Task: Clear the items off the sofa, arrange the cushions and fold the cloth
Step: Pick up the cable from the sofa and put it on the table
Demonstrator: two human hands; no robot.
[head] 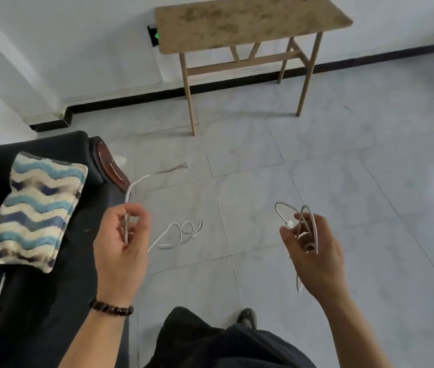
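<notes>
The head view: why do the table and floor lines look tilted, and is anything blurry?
In the head view, wide-angle distortion slants the wooden table and floor tiles; the white cable is slightly smeared; light is soft, with faint shadows under the table.

Soft even daylight, faint shadows, slight blur, wide-angle bending at edges

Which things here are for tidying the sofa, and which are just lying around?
For the job: white cable, held by the left hand and right hand; wavy-striped cloth; sofa.
Just lying about: wooden table; thin pale scrap; wall socket with a green light.
</notes>
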